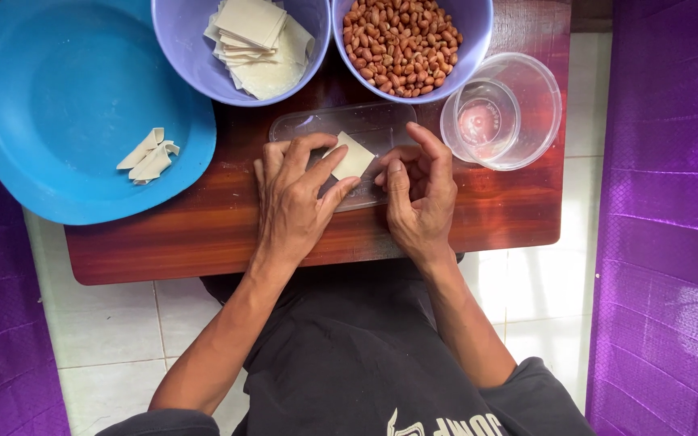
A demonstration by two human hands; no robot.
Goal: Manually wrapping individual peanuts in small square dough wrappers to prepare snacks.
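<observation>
Down on the small reddish-brown wooden table (203, 234), both hands work over a clear flat rectangular plastic lid (325, 125) that lies near the table's middle. A pale square dough wrapper (355, 156) rests on that lid, turned so one corner points away from the person. The left hand (292, 202) lies palm down on the lid's left half, its fingers spread and curved, with the forefinger and middle finger pressing on the wrapper's left edge; it grips nothing. The right hand (418, 202) sits just right of the wrapper, fingers bent inward and thumb tucked toward the forefinger in a loose pinch; whether something small is held there I cannot tell.

Beyond the lid, at the table's far edge, stand two lilac round plastic bowls: the one (183, 56) to the lid's upper left holds a stack of pale square wrappers (256, 40), the other (478, 32) straight beyond the lid holds brown-skinned peanuts (401, 40). Right of the lid stands a clear round plastic tub (527, 105) with a little liquid in it. Well left of the lid, a large blue round plastic tray (58, 89) overhangs the table edge and carries a few folded dough pieces (149, 156).
</observation>
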